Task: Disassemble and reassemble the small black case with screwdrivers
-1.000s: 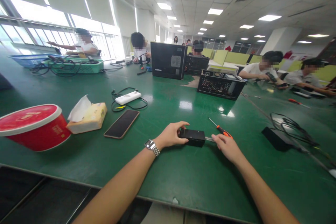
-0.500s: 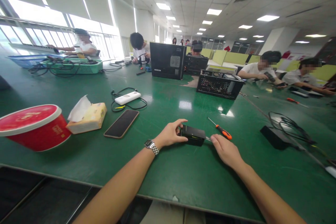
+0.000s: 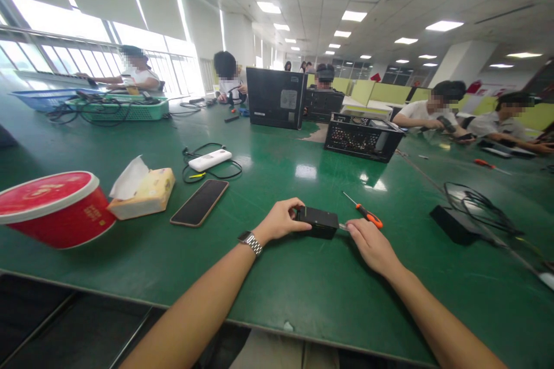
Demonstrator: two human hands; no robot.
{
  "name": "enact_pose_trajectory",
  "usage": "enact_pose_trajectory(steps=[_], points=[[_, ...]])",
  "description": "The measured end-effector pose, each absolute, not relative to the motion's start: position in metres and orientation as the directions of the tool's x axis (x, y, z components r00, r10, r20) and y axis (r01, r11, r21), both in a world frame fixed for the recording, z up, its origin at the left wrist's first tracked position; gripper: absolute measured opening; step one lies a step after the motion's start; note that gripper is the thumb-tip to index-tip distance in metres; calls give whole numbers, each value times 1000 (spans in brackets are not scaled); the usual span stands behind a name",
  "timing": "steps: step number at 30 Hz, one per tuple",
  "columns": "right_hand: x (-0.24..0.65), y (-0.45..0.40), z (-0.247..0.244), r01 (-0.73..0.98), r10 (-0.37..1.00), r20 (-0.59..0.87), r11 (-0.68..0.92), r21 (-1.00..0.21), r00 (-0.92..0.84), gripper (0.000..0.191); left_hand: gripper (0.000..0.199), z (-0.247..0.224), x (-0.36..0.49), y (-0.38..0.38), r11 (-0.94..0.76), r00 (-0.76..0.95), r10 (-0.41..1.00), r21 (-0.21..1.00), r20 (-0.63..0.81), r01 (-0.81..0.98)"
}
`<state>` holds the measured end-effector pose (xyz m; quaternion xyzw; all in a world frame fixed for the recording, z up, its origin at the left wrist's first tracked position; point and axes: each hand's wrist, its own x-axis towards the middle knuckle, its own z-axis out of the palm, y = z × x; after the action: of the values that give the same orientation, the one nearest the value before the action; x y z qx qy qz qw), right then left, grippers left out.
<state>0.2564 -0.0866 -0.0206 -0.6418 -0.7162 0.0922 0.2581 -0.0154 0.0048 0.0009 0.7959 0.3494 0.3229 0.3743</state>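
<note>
And there it was, the small black oblong box with hard-looking sides (image 3: 320,222), lying lengthwise on the glossy green desk (image 3: 303,294) between the 2 hands! The left hand (image 3: 279,222) was partly closed, thumb and fingers clasping the box's left end; the right hand (image 3: 374,249) was nearly shut, pinching a slim, pale tool or shaft (image 3: 343,226) against the right end, its far tip impossible to make out. Handling? It looked stiff, probably light to moderate in weight, and its smooth faces might have slid under a sideways push. The long sides near the left end seemed the best hold, leaving the right end free. As for looks: dark all over, square-edged, tiny bright specks on top. Just behind lay the orange-and-black screwdriver with a thin metal shaft (image 3: 369,216).
</note>
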Motion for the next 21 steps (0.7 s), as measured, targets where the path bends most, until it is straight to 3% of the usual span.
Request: enact_pose_trajectory(steps=[14, 21], points=[[258, -86, -21, 776, 965, 259, 189, -601, -34, 34, 42, 2, -15, 3, -400, 538, 815, 880, 214, 255], [256, -85, -18, 680, 930, 339, 158, -716, 142, 35, 42, -3, -15, 1, -481, 527, 797, 838, 294, 259]])
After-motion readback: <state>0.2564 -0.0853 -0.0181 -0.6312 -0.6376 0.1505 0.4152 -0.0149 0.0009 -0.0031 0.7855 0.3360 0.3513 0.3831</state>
